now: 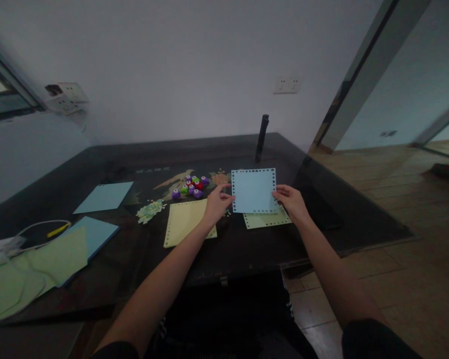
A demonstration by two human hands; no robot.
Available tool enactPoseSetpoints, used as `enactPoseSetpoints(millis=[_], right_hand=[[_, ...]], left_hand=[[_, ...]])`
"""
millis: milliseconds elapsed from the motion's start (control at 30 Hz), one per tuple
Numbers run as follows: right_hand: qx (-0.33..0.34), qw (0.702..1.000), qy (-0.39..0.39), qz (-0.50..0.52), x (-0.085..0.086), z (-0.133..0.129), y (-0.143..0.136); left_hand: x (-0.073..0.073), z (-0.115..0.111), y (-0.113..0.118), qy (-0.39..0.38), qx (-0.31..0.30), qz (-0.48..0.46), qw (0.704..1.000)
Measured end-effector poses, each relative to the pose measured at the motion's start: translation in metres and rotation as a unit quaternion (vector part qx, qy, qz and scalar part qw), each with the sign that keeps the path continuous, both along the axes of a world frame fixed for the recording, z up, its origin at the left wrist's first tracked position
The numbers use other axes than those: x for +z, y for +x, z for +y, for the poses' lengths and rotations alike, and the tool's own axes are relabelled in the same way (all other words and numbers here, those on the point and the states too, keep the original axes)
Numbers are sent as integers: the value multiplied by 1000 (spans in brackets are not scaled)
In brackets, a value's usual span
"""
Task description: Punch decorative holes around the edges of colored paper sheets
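Between my two hands a square sheet of light blue paper (pixel 253 192) is held up, with small dark punched shapes along its edges. My left hand (pixel 218 202) pinches its left edge, and my right hand (pixel 290 199) pinches the right edge. Partly hidden below it lies a pale yellow-green punched sheet (pixel 267 220) on the dark table. Beside my left forearm rests a stack of yellow paper (pixel 185 222) with holes along its borders. Behind that stack sits a cluster of small purple, green and red craft punches (pixel 190 186).
A heap of tiny paper cutouts (pixel 150 211) lies left of the yellow stack. Farther left are a blue sheet (pixel 105 197), more blue paper (pixel 95 233), green sheets (pixel 60 257) and a white cable (pixel 43 222). A black upright object (pixel 262 138) stands at the back of the dark table (pixel 145 269).
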State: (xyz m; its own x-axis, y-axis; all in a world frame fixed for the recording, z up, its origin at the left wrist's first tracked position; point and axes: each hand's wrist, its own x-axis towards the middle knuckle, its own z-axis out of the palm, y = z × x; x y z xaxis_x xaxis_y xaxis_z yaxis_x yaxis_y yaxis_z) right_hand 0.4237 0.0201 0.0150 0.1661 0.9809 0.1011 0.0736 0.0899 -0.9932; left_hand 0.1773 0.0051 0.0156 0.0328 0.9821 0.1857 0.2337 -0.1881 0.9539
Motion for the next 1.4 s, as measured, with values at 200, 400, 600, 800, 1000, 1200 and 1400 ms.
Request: enactPoseSetpoints(millis=[200,400,600,800,1000,1200,1400], right_hand=[[-26,997,-2,-78,2,2,15],[-32,984,-13,-177,-5,9,38],[-28,952,-36,-304,-5,9,37],[-33,927,-53,-370,0,4,29],[-31,907,-71,-414,-1,4,28],[-33,895,-74,-439,-3,6,28],[-25,897,-76,-435,-3,6,28]], left_hand=[[4,-16,17,38,-19,94,995],[-2,-22,29,43,-37,194,979],[-7,-20,32,41,-68,297,952],[-2,-23,33,32,-65,325,943],[1,-23,35,23,-69,343,936],[1,-22,36,17,-76,350,933],[-1,-22,35,26,-81,346,934]])
